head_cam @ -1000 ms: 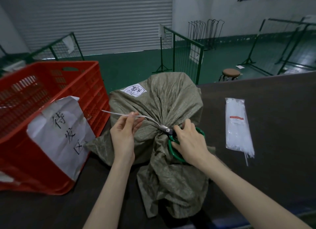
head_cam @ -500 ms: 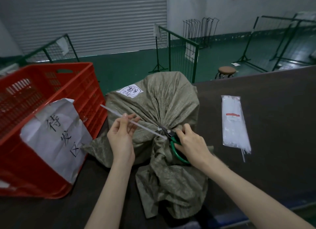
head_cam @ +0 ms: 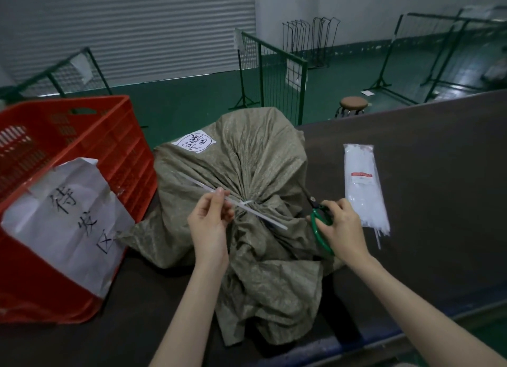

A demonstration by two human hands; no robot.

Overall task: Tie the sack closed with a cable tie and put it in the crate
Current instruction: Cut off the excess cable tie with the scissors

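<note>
my left hand (head_cam: 210, 224) pinches cut tie strip (head_cam: 236, 202), now freed | my right hand (head_cam: 341, 227) grips scissors (head_cam: 319, 221), pulled right of the sack (head_cam: 247, 180) neck

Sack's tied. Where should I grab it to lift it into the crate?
Grip the sack at its cinched neck, just below the cable tie, coming from the near side. There the cloth is bunched into a narrow throat a hand can probably close round; the bulging body beyond offers no hold. The left hand is nearest it.
</note>
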